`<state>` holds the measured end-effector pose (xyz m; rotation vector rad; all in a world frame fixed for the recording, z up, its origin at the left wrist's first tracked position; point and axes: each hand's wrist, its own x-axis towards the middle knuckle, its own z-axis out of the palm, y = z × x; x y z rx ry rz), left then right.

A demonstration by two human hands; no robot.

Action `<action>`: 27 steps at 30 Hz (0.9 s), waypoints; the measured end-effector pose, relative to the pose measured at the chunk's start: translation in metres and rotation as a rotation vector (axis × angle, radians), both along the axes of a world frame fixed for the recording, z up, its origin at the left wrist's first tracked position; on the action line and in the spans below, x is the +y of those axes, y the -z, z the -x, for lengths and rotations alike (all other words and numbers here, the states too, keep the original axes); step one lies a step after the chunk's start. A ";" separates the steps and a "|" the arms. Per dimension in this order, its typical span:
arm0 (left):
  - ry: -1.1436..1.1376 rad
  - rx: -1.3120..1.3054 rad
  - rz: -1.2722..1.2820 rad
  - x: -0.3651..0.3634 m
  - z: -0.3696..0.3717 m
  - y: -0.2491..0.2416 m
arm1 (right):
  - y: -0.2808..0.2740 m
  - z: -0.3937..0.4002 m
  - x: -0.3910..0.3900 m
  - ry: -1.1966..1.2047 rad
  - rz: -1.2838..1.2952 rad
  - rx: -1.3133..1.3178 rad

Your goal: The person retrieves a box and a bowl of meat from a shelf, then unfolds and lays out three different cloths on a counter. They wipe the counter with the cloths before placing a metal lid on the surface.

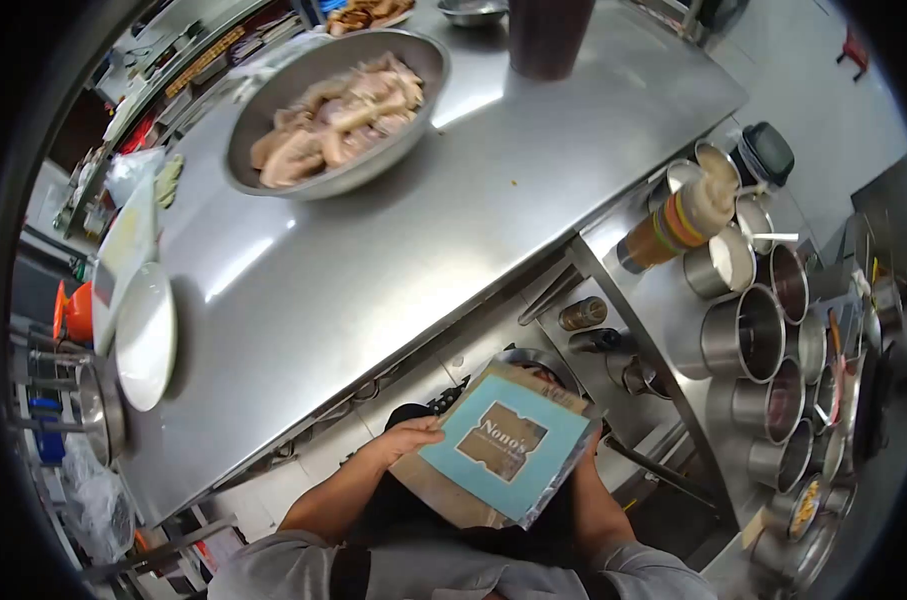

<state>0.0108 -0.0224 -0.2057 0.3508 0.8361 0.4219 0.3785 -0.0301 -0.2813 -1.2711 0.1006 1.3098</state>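
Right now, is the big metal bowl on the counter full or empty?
The metal bowl isn't empty: pale raw-looking meat is heaped inside, covering most of its base.

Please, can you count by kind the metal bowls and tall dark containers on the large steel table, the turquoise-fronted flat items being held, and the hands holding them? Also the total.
Round silver metal bowls: 2 (wide one, small one)
Tall dark brown container: 1
Flat rectangular turquoise-fronted item: 1
Bare hands: 2 (left hand, right hand)
Total: 6
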 end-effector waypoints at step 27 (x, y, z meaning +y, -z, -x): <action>-1.277 0.380 -0.339 -0.033 0.092 -0.290 | -0.375 -0.058 -0.117 -0.467 -0.166 -1.139</action>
